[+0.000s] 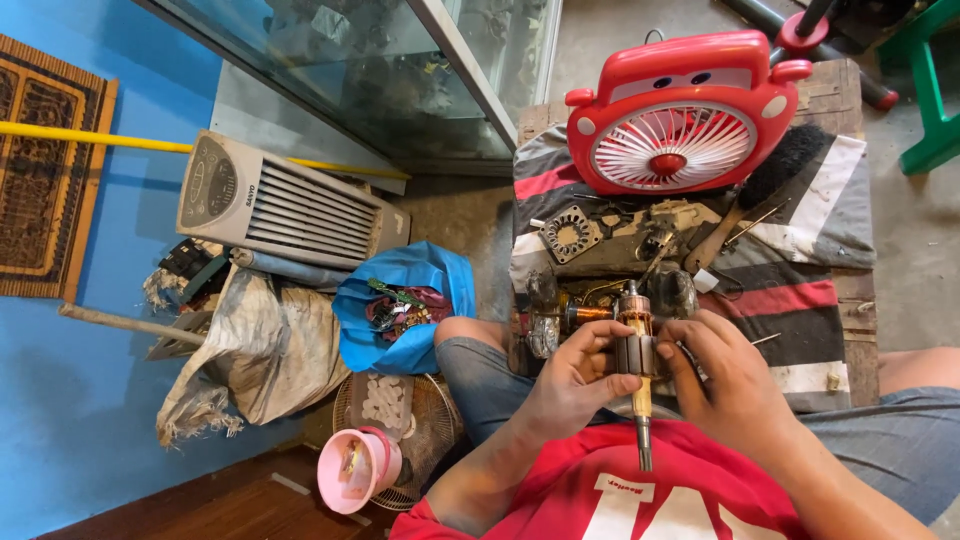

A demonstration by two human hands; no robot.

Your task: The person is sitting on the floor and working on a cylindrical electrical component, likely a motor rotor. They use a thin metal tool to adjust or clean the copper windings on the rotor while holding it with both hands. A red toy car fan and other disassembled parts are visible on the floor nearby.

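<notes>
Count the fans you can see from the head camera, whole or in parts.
2. A red car-shaped fan stands at the far end of the striped cloth. A wire fan guard lies on the floor beside the left knee, under a pink container. Clutter may hide others.

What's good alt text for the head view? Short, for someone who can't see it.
Seen from above, a seated person's left hand and right hand together grip a motor rotor with copper windings, its shaft pointing toward their red shirt. Beyond it, a striped cloth holds a red car-shaped fan, a brush and metal motor parts.
</notes>
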